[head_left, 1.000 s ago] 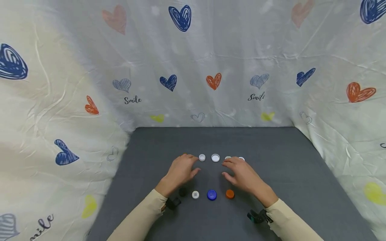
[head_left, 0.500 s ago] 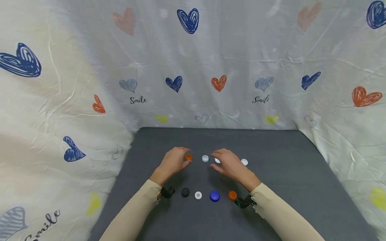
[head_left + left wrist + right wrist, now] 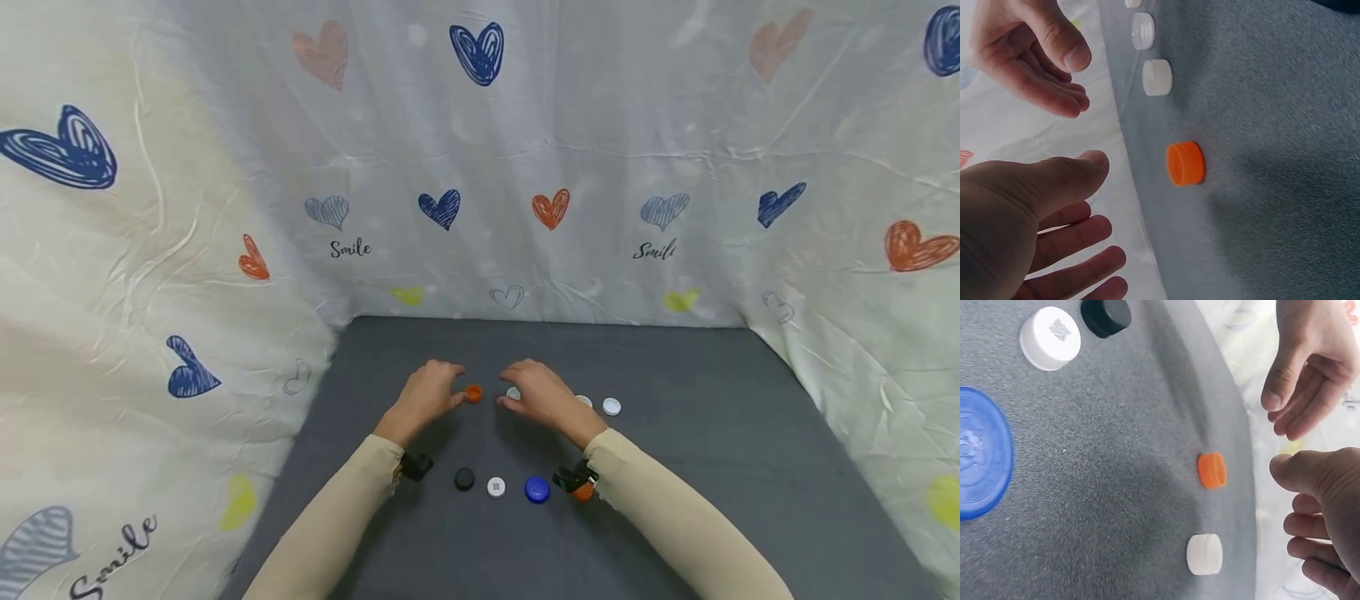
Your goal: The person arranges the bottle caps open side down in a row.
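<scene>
Above table [image 3: 480, 554] — left hand [image 3: 424, 397], right hand [image 3: 542, 396], fingers apart; near-row orange cap [image 3: 582, 494] — head view only.

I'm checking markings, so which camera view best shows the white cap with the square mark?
The right wrist view: the white cap is whole and large there, its square mark clear. The head view shows it whole but small; the left wrist view doesn't show it.

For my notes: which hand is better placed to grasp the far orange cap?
Probably the left hand: it is closer to the orange bottle cap; the right hand is nearer a white cap.
</scene>
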The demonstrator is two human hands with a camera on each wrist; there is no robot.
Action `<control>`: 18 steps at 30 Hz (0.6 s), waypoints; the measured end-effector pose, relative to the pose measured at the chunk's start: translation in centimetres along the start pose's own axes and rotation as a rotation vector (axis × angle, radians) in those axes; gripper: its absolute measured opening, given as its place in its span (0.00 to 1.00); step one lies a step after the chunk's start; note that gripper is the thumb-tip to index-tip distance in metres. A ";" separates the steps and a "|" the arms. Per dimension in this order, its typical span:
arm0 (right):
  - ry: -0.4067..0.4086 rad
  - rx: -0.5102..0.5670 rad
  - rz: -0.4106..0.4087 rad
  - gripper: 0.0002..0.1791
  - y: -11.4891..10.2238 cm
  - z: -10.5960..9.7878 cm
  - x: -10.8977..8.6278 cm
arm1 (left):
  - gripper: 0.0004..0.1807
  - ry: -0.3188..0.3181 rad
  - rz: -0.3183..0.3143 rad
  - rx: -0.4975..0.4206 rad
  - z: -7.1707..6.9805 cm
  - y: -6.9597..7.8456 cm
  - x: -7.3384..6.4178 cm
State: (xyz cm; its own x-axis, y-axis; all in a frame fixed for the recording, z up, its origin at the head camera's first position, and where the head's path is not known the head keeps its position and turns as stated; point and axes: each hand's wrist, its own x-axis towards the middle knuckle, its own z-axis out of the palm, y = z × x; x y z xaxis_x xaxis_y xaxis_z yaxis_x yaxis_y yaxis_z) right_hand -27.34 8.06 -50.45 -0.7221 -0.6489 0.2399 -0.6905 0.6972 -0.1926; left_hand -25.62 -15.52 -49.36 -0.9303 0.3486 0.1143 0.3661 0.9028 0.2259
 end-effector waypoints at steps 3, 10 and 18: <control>-0.025 -0.002 0.005 0.23 -0.1 0.5 0.9 | 0.24 -0.007 0.000 0.006 0.3 -0.3 0.1; -0.087 0.008 0.041 0.23 -0.1 1.9 2.6 | 0.22 -0.026 -0.013 -0.009 1.6 -0.8 0.7; -0.104 0.014 0.073 0.22 0.0 3.7 3.7 | 0.22 -0.071 -0.039 -0.015 2.7 -1.2 1.4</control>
State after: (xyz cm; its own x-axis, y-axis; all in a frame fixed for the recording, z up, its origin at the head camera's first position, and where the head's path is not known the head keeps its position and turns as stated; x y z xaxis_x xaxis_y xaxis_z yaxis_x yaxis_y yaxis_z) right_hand -30.16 4.49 -53.08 -0.7701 -0.6255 0.1249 -0.6363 0.7395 -0.2198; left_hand -27.43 -15.43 -52.12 -0.9430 0.3307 0.0365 0.3293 0.9122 0.2438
